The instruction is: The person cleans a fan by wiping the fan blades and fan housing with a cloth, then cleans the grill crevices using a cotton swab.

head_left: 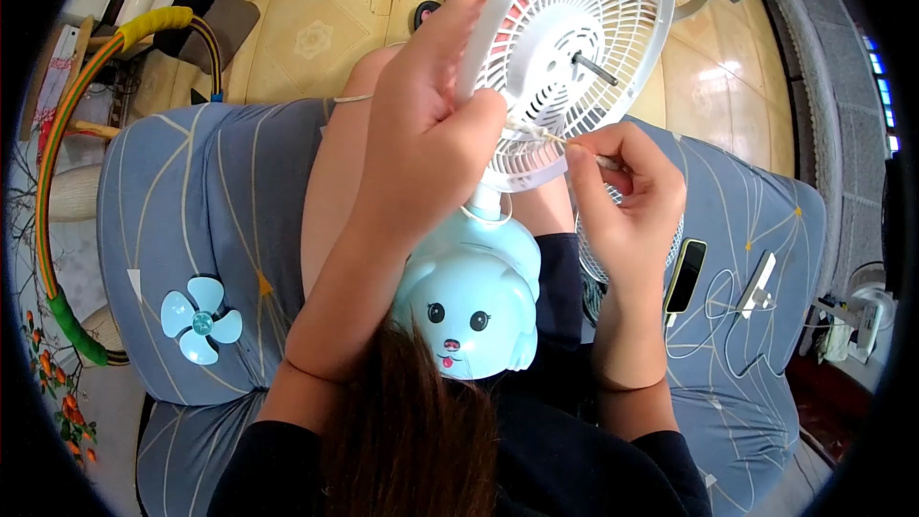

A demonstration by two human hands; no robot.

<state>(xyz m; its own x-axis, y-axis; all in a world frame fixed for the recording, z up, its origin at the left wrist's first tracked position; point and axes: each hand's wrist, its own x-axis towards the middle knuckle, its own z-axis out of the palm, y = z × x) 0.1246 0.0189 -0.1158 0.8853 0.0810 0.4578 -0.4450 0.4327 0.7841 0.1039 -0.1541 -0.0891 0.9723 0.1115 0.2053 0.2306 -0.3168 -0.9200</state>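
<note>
A white fan cage point(637, 33) with a bare metal shaft at its centre is tilted above my lap. It stands on a light blue base point(479, 311) shaped like a dog's face. My left hand point(431, 115) is wrapped round the cage's left edge. At the cage's lower part, my right hand point(627, 187) pinches a thin, pale stick-like item whose tip touches the grille near a whitish bit; what it is exactly, I cannot make out. A light blue fan blade point(202, 322) lies on the grey cover to the left.
The patterned grey sofa cover point(201, 172) spreads on both sides. A phone point(686, 276), a white power strip point(757, 284) and cables lie on the right. Partly behind my right wrist is another round grille. A striped hoop point(48, 172) stands at the far left.
</note>
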